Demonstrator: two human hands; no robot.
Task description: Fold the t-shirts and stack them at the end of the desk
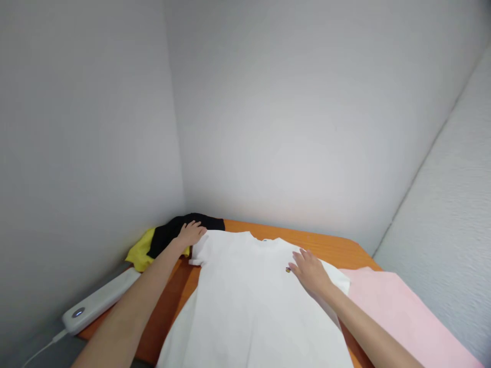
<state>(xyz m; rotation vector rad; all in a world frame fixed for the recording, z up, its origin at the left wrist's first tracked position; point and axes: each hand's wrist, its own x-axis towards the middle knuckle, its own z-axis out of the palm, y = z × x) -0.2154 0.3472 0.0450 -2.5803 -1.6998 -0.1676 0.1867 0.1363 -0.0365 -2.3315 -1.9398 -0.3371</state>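
A white T-shirt (245, 296) lies spread out on the wooden table, its neckline toward the wall and a small emblem on the chest. My left hand (192, 233) is at the shirt's left sleeve, fingers stretched out, beside a black garment. On the upper right of the shirt, near the emblem, my right hand (309, 268) lies flat with its fingers apart. The lower end of the shirt runs out of view at the bottom.
Black cloth (169, 235) and yellow cloth (140, 250) are heaped at the back left. A long white device (103, 299) with a cable sits along the left edge. Pink cloth (387, 301) lies on the right. Walls border the orange-brown table (326, 245).
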